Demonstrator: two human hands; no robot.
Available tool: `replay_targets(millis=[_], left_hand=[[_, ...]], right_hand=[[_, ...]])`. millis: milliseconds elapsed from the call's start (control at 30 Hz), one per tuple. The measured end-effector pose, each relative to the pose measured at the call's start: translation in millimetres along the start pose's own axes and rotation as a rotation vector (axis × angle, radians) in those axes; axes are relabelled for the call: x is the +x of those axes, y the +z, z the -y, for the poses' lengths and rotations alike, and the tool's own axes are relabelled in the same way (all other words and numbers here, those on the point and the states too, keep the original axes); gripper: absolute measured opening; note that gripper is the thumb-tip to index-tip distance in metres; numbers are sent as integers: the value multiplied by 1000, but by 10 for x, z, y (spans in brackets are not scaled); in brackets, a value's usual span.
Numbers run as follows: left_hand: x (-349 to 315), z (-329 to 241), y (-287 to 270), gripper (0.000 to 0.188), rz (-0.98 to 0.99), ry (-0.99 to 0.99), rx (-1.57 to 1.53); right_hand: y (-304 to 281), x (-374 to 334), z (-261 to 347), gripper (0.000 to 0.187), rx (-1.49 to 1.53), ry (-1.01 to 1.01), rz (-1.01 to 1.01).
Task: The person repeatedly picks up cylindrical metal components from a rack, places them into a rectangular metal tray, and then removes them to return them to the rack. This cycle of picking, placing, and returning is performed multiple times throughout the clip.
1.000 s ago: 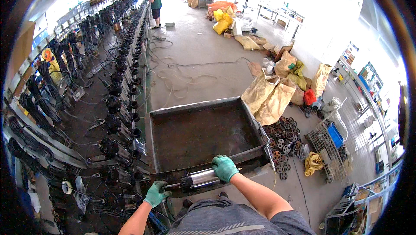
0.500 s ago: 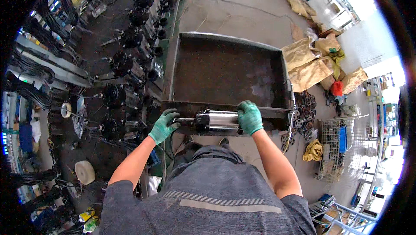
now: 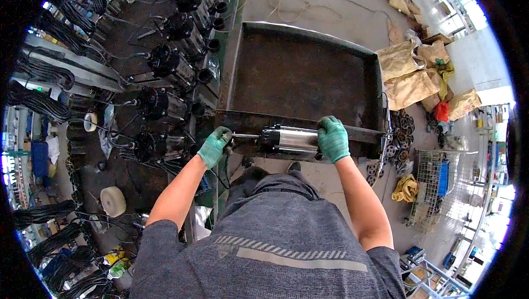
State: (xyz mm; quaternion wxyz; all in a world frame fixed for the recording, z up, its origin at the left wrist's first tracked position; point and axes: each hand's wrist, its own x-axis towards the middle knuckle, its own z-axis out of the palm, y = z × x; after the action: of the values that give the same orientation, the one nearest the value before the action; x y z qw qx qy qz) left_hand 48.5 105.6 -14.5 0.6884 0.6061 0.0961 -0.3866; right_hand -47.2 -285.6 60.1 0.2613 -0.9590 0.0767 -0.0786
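Note:
A silver cylindrical motor (image 3: 297, 140) with a black end lies sideways in front of me, at the near edge of a dark metal tray (image 3: 300, 76). From its left end a thin metal shaft (image 3: 246, 136) sticks out. My left hand (image 3: 212, 149), in a green glove, has its fingers closed at the tip of that shaft. Over the motor's right end curls my right hand (image 3: 334, 140), gloved in green too, gripping it from above. The fingertips under the motor are hidden.
Several similar motors (image 3: 168, 62) with black cables stand in a row on the left bench. A white roll (image 3: 113, 201) sits there too. On the right floor are brown sacks (image 3: 410, 87), black wheel-like parts (image 3: 404, 136) and a wire basket cart (image 3: 432, 183).
The whole view has shifted, so tray and motor appear farther up and right. Both hands keep their hold at the motor's two ends.

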Motion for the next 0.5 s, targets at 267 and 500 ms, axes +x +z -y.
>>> replay_targets(millis=[267,500], left_hand=[[174,-199,-135,43,-387,-223,18],[234,-266,95,50,-329,-151,36]], right_hand=[[8,-7,13,14,-11,5,-10],[-2,-14,-2,17,-25,37,-6]])
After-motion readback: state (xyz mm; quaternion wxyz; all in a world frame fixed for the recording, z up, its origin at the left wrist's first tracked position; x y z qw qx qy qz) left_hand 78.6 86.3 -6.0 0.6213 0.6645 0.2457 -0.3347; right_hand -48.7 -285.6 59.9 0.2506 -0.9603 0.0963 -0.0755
